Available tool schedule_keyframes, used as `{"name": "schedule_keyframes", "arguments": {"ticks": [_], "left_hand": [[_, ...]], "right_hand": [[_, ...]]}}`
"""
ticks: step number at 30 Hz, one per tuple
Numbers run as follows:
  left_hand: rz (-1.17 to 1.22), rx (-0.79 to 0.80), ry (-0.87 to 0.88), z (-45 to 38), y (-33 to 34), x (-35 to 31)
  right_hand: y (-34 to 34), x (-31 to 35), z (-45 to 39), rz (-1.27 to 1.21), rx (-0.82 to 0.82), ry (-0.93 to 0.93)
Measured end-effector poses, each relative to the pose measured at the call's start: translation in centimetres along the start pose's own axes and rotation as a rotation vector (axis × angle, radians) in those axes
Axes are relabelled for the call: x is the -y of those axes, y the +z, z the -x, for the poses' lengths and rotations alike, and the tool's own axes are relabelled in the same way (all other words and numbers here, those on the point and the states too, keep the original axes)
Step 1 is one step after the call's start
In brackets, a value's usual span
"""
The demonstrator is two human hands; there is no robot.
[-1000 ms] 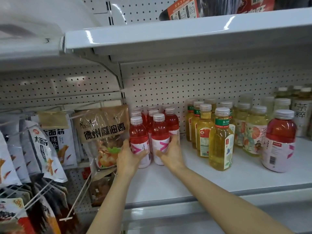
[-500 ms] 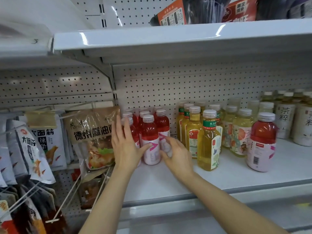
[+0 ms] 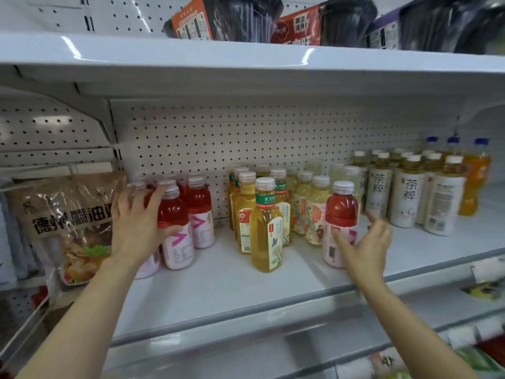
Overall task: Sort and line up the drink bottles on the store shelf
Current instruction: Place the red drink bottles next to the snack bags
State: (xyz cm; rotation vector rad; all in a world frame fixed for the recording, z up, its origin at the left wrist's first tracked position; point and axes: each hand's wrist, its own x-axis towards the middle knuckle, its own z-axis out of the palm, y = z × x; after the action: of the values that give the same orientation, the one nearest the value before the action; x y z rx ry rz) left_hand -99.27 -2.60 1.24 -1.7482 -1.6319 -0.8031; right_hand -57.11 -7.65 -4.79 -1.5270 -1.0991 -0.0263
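Your left hand (image 3: 136, 228) is lying flat with straight, spread fingers against the red bottles (image 3: 177, 225) at the left end of the shelf (image 3: 218, 294). It is pressing them, not wrapping round them. These bottles are holding red drink and are wearing pink and white labels with a pink arrow mark. Just left of them a snack bag (image 3: 62, 214) is hanging, with big dark Chinese writing on it.

In the middle, the yellow tea bottles (image 3: 266, 228) are standing in a loose bunch. The front one is showing a green band reading 东方.

Your right hand (image 3: 366, 247) is spreading open just beside one lone red bottle (image 3: 340, 222), which is standing well apart from the other red ones. I cannot tell if your fingers are touching it.

Further right, the white bottles (image 3: 407, 198) are showing 茶粹. The orange bottles (image 3: 475, 176) with blue caps are standing at the far right.
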Motion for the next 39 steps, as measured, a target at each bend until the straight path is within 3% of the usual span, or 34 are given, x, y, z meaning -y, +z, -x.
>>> {"name": "schedule_keyframes", "arguments": {"ticks": [3, 8, 15, 20, 28, 39], "left_hand": [[0.005, -0.01, -0.005, 0.0, -0.1, -0.1], [0.001, 0.026, -0.033, 0.2, -0.6, -0.5], [0.019, 0.071, -0.035, 0.2, -1.1, -0.6], [0.031, 0.104, 0.02, 0.2, -1.9, 0.1], [0.031, 0.108, 0.059, -0.2, -1.7, 0.5], [-0.025, 0.09, 0.081, 0.3, -0.9, 1.3]], "right_hand": [[-0.1, 0.0, -0.1, -0.126, 0.234, 0.156], [-0.8, 1.4, 1.6, -0.202, 0.251, 0.251], [-0.8, 9.9, 7.4, -0.417, 0.569, 0.083], [4.8, 13.8, 10.7, -0.416, 0.709, 0.071], [14.4, 16.4, 10.3, -0.287, 0.651, 0.111], [18.8, 15.8, 9.9, -0.169, 0.611, 0.055]]}}
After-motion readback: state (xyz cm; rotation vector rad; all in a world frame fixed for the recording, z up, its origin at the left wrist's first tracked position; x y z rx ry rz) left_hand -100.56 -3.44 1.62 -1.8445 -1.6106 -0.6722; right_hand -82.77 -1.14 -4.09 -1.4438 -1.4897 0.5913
